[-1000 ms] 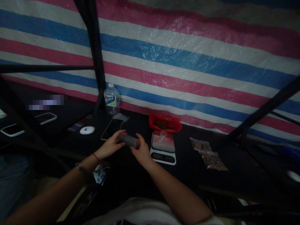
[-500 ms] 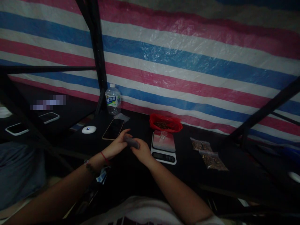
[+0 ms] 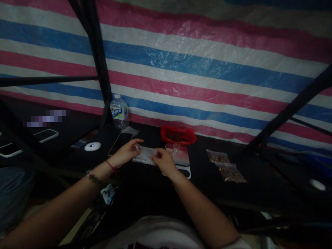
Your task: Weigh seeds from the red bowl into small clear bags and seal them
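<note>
Between my hands, low over the black table, is a clear plastic bag (image 3: 145,155) that looks flat. My left hand (image 3: 129,149) pinches its left end, and my right hand (image 3: 164,160) grips the right end. Just right of my right hand sits a kitchen scale (image 3: 181,158), partly hidden by that hand, with a small clear cup (image 3: 176,148) on its plate. Behind the scale is an opened red plastic bag (image 3: 190,135) holding small brown pieces. Farther right lie filled zip bags, the nearest one (image 3: 230,173) full of similar brown bits.
A smartphone (image 3: 119,143) lies by my left hand, with a water bottle (image 3: 119,112) behind it. A white oval device (image 3: 92,146) is farther left. Dark metal posts (image 3: 100,65) frame the table before a striped plastic sheet (image 3: 194,69). Another white device (image 3: 317,184) is far right.
My hands have moved apart, and the clear bag, earlier bunched and dark between them, is now spread out. My right hand has shifted toward the scale. The view has moved slightly.
</note>
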Demonstrator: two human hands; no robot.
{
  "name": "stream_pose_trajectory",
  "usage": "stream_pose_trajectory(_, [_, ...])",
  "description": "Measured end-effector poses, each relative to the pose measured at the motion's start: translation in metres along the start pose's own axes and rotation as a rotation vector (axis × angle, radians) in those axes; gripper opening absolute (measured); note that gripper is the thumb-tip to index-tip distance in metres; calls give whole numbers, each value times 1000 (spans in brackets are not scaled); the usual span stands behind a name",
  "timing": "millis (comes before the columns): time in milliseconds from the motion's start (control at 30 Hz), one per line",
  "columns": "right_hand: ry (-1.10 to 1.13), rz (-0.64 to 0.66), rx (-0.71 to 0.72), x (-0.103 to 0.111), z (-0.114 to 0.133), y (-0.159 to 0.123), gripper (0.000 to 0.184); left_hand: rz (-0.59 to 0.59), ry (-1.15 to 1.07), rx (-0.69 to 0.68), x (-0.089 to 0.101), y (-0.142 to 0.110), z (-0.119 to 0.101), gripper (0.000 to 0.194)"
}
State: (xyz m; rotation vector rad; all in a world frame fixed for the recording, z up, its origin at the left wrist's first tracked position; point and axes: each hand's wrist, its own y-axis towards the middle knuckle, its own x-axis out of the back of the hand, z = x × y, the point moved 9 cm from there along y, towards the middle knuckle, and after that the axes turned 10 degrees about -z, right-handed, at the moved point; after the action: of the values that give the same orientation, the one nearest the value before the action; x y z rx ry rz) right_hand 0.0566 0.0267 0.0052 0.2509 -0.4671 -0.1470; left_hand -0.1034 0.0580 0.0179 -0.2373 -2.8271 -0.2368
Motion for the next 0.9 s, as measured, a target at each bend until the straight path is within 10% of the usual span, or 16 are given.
stream_pose_trajectory(233, [-452,-169,13,168,-30,-5,27,49,643,5,-3,50,28,62])
stream_pose_trajectory(400, [-1068,-233,-377,292,-115,-49,53,-30,1053,-127,-2,59,26,70])
stream_pose_trajectory(667, [-1175,-155,-338,283,-154,-72,47,-98,862,-389,-53,47,-64,47])
stream_pose_trajectory(900, [-809,-230,105,252,-68,-58,56,206,78,-251,-124,17,-108,29])
